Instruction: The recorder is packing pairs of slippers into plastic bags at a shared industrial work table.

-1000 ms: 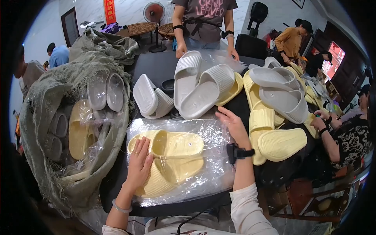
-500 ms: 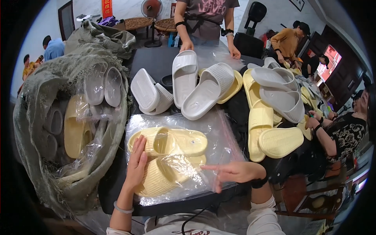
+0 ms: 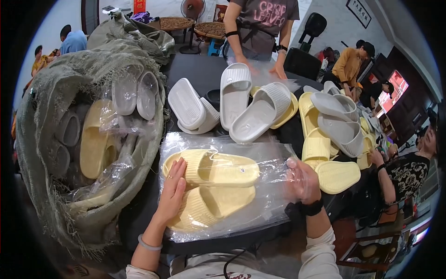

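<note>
A pair of yellow slippers (image 3: 232, 171) lies side by side in a clear plastic bag (image 3: 272, 204) on the dark table in front of me. My left hand (image 3: 173, 190) rests with fingers stretched out over the toe straps at the bag's left end, pressing on them. At the bag's right end, past the heels, my right hand (image 3: 303, 182) is closed on the plastic. Its fingers are somewhat smeared by motion, and film partly covers them.
Loose grey slippers (image 3: 253, 114) stand behind the bag, and a yellow and grey pile (image 3: 332, 125) lies right. A big woven sack (image 3: 35, 135) on the left holds bagged slippers. Across the table, a person's hands (image 3: 278, 69) handle clear plastic. Another person (image 3: 406, 167) sits at the right.
My right hand has moved right, from pointing over the slippers' heels to the bag's end, and has closed on the plastic. My left hand stays on the straps. The view has shifted slightly.
</note>
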The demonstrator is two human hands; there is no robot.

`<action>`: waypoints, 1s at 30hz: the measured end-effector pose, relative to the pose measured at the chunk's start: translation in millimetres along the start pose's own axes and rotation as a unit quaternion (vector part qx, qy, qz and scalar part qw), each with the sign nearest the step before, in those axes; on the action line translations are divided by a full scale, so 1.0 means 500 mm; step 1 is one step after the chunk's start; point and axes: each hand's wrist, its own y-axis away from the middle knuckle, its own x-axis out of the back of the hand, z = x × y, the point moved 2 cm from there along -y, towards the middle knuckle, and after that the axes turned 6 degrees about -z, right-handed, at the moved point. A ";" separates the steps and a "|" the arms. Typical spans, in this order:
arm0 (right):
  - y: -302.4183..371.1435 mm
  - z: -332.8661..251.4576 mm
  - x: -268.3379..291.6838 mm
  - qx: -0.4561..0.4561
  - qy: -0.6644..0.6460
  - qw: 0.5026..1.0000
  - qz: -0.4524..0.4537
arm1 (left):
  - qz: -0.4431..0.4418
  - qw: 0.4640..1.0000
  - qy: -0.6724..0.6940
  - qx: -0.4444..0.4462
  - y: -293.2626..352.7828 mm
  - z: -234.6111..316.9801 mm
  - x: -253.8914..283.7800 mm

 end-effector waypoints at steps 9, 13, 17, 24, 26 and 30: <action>-0.086 0.108 -0.047 0.147 0.634 0.677 -0.343 | -0.012 1.000 -0.027 0.006 -0.008 0.005 -0.011; -0.121 0.151 -0.113 0.053 0.620 0.682 -0.385 | -0.016 0.999 -0.026 0.012 -0.004 -0.003 -0.005; -0.159 0.167 -0.085 0.148 0.678 0.600 -0.398 | -0.027 0.999 -0.040 0.008 0.000 0.010 -0.014; -0.140 0.248 -0.133 0.106 0.600 0.743 -0.276 | -0.048 0.991 -0.124 0.008 0.000 0.023 -0.013; -0.144 0.239 -0.166 0.104 0.549 0.791 -0.247 | -0.047 0.989 -0.142 -0.018 0.002 0.021 -0.010; -0.166 0.236 -0.160 0.141 0.586 0.745 -0.286 | -0.032 0.995 -0.094 -0.022 -0.004 0.020 -0.018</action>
